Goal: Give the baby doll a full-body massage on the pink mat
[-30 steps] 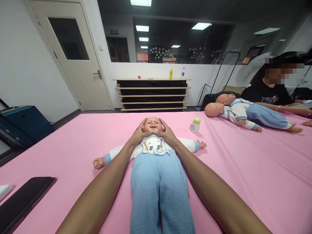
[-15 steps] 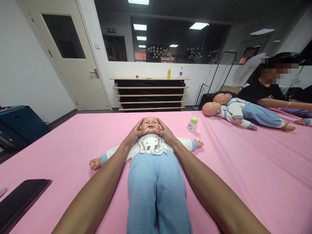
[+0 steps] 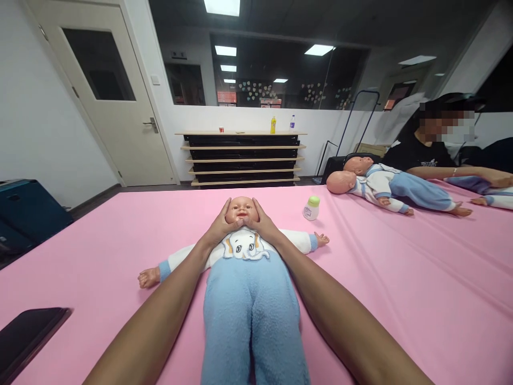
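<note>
A baby doll point(image 3: 253, 291) lies on its back on the pink sheet point(image 3: 372, 272), arms spread to both sides. It wears blue fleece trousers and a white top with an elephant face point(image 3: 245, 246). My left hand point(image 3: 221, 227) cups one side of the doll's head point(image 3: 242, 206), fingers along the cheek. On the other cheek, my right hand point(image 3: 265, 224) does the same. Both thumbs meet at the doll's chin, just below its mouth. A small white bottle with a green cap point(image 3: 311, 208) stands beyond the doll's outstretched arm on the right.
At the left edge lies a dark phone-like slab point(image 3: 28, 339). Two more dolls point(image 3: 417, 187) lie at the right, near a person in a black shirt point(image 3: 425, 152). A blue suitcase point(image 3: 30, 219) stands left of the table; stacked boards point(image 3: 242, 155) stand behind it.
My thumbs have slid inward from the doll's cheeks and now come together at its chin. The view has shifted slightly. The person's arm at the right has moved a little.
</note>
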`<state>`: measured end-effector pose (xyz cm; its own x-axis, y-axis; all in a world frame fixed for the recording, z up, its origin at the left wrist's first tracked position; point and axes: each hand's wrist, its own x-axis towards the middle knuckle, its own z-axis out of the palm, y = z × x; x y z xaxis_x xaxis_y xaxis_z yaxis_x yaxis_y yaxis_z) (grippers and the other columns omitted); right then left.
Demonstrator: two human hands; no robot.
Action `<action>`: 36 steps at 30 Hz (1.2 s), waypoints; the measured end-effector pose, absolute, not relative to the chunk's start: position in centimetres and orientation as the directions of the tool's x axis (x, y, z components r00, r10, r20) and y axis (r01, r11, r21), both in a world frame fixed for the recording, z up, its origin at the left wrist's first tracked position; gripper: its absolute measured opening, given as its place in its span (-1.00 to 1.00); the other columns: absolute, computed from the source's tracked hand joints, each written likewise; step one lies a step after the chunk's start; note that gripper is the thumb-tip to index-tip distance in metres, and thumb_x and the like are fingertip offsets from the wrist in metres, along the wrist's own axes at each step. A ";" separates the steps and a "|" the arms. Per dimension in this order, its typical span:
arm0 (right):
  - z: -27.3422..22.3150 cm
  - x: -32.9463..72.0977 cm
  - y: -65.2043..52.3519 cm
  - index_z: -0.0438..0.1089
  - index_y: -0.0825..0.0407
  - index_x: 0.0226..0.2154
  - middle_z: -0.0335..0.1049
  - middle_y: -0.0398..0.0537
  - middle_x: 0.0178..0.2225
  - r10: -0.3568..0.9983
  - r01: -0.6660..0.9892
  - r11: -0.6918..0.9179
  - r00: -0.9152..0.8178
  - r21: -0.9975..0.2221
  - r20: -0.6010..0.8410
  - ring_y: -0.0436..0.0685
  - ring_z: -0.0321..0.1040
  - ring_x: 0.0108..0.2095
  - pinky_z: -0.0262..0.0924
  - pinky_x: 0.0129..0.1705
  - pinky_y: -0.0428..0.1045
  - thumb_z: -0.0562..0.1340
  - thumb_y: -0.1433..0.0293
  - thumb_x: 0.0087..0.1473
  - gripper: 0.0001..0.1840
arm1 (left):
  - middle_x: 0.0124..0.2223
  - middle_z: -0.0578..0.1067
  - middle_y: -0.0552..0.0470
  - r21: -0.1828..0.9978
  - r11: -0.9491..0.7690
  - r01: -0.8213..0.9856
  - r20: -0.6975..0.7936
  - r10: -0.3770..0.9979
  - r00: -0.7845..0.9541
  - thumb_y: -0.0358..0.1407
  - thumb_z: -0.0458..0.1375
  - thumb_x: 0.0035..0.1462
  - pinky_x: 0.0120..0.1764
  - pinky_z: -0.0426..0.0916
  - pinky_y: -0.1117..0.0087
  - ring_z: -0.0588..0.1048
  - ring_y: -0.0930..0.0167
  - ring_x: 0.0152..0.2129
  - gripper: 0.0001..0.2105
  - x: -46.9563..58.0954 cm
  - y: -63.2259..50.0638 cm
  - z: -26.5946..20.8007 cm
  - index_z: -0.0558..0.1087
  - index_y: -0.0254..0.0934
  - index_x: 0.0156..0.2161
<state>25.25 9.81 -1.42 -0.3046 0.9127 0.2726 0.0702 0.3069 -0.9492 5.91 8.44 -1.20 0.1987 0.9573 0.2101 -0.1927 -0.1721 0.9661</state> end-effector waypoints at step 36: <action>-1.1 25.5 9.4 -0.10 -0.20 0.34 0.00 -0.11 0.32 0.888 -0.189 0.208 -0.375 -0.960 0.266 0.25 0.11 0.26 0.12 0.25 0.16 0.42 0.28 -0.08 0.04 | 0.34 0.15 -0.12 0.943 -0.124 -0.309 0.200 0.953 0.227 -0.33 0.42 -0.13 0.18 0.25 0.08 0.30 0.10 0.19 -0.02 5.6 8.0 -0.7 0.01 0.00 0.35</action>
<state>25.47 9.39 -1.12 -0.3748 0.8880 0.2664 -0.1885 0.2083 -0.9597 5.61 7.96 -0.75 0.2270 0.9532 0.1996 -0.3095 -0.1237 0.9428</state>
